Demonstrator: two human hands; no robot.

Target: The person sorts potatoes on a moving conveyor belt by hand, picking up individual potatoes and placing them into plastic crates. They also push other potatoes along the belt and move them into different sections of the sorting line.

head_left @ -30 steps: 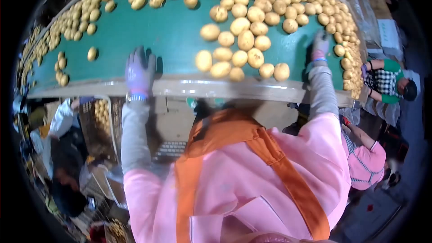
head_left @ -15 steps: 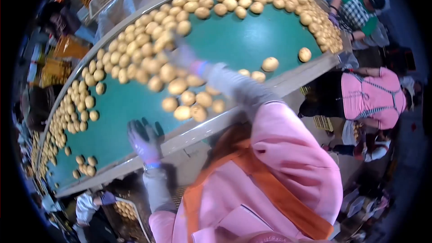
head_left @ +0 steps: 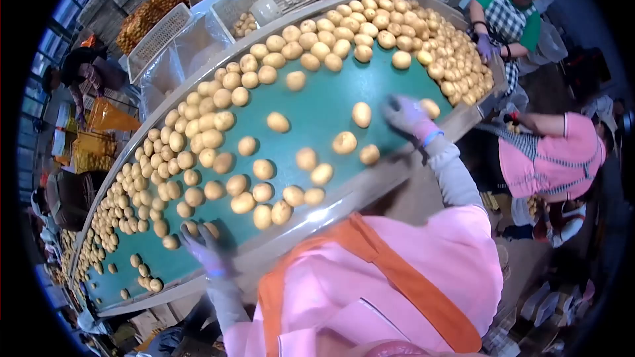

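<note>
A curved green conveyor belt (head_left: pixel 316 92) carries several yellow potatoes in front of me. My left hand (head_left: pixel 202 250), in a purple glove, lies on the belt's near edge with its fingers apart. The fingertips touch two potatoes (head_left: pixel 192 228). My right hand (head_left: pixel 405 114), also in a purple glove, is spread flat on the belt further right. A single potato (head_left: pixel 430 107) lies just beside it and another potato (head_left: pixel 361 114) to its left. Neither hand is closed around anything.
A grey metal rim (head_left: pixel 350 193) borders the belt's near side. Dense potatoes pile along the far edge (head_left: pixel 198 102) and the right end (head_left: pixel 456 66). One person in a green top (head_left: pixel 506 0) and one in pink (head_left: pixel 562 152) stand at the right. White crates (head_left: pixel 248 3) sit behind the belt.
My right hand has drawn back from the potato cluster at mid-belt to the right near edge. My left hand stays at the near rim, now touching two potatoes. The view has swung.
</note>
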